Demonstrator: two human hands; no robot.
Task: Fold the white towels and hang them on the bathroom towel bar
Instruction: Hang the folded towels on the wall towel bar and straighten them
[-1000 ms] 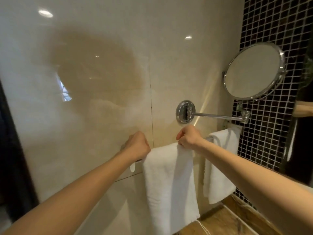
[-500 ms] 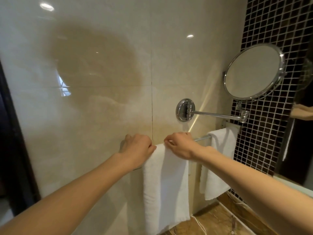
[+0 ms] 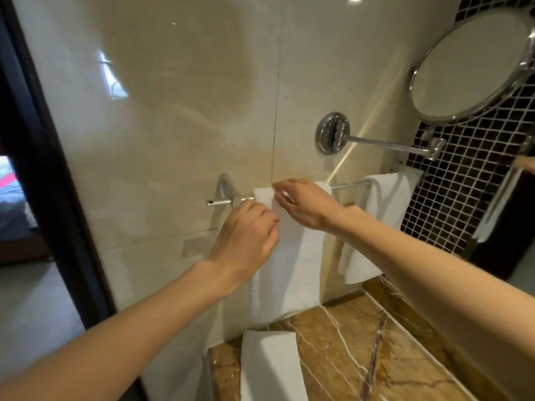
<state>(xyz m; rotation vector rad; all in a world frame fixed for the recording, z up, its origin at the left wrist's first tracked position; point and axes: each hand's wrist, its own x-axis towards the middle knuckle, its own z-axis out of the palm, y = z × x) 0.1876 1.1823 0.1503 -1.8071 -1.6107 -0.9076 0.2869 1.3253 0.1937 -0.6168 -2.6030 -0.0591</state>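
Observation:
A folded white towel (image 3: 289,273) hangs over the chrome towel bar (image 3: 223,201) on the beige wall. My left hand (image 3: 249,235) holds the towel's left edge just below the bar, fingers curled. My right hand (image 3: 304,204) lies on the top of the towel at the bar, fingers fairly straight. A second white towel (image 3: 379,227) hangs further right on the same bar. A third folded white towel (image 3: 269,369) lies on the marble counter below.
A round chrome mirror (image 3: 469,65) juts out on an arm (image 3: 385,144) above the bar at the right. The brown marble counter (image 3: 376,351) runs under the towels. A dark doorframe (image 3: 43,169) borders the wall at the left. Black mosaic tile (image 3: 463,198) covers the right wall.
The view has tilted down, showing the counter and the third towel. My left hand slid down from the bar onto the towel's left edge; my right hand flattened on its top.

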